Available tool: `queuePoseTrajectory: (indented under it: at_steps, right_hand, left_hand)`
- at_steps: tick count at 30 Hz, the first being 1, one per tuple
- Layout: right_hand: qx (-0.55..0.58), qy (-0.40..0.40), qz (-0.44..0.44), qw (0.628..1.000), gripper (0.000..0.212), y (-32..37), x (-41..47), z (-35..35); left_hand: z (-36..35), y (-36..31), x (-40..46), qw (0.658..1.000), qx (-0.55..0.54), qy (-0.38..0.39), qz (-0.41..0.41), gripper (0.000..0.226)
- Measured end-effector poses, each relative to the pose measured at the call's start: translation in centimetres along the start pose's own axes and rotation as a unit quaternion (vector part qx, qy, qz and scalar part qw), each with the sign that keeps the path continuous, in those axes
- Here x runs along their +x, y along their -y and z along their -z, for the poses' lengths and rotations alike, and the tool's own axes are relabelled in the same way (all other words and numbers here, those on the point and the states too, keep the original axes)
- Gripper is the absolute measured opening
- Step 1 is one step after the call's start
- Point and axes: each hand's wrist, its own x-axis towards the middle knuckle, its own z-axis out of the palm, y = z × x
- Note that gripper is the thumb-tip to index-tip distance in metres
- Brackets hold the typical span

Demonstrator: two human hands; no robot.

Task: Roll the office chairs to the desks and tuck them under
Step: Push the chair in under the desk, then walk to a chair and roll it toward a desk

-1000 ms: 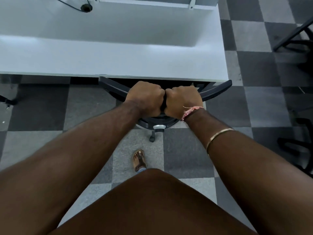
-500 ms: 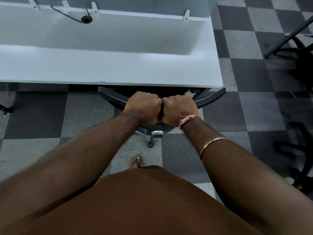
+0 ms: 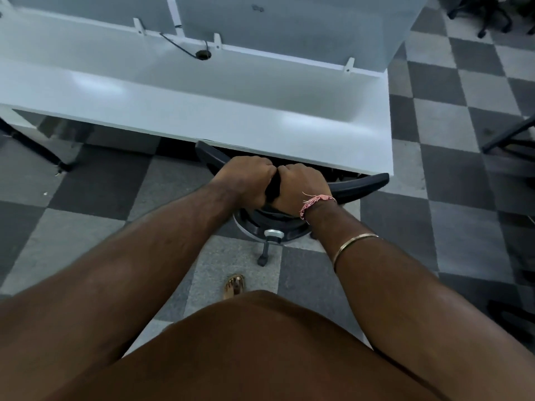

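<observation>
Below the head camera, both bare forearms reach forward and downward from the lower corners of the view, converging at the middle, elbows slightly bent. At their meeting point the left hand [image 3: 246,180] and the right hand [image 3: 301,188] sit side by side, knuckles up and touching each other, each with its fingers curled tightly over the dark top edge of the office chair [image 3: 359,185] back, so both are gripping the chair. A pink thread band [image 3: 315,201] is tied round the right wrist, and a thin gold bangle [image 3: 354,244] rings the forearm further up. The chair's seat is hidden beneath the white counter [image 3: 202,117], its curved backrest lying just beside the counter's near edge, with the ends of the back sticking out left and right of the hands. Under the hands a silver knob [image 3: 273,234] and a black lever show on the chair's back. A sandalled foot [image 3: 234,285] stands on the grey checkered carpet floor [image 3: 86,192] just behind the chair. A grey divider panel [image 3: 289,27] rises along the counter's far edge, and a black cable [image 3: 176,44] runs to a round port there. More chair bases stand at the right edge.
</observation>
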Motion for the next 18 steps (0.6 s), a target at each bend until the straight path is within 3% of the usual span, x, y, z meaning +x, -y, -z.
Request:
queuePoseTrajectory:
  at_steps: [8, 18]
  right_hand:
    - [0.016, -0.062, 0.112, 0.992, 0.031, 5.4, 2.6, 3.1]
    - [0.006, -0.025, 0.297, 0.954, 0.037, 21.8, 6.1, 1.8]
  left_hand:
    - [2.8, 2.6, -6.5, 0.989, 0.007, -0.098, 0.11, 0.022]
    - [2.4, 9.4, -21.2, 0.948, 0.008, -0.054, 0.315, 0.03]
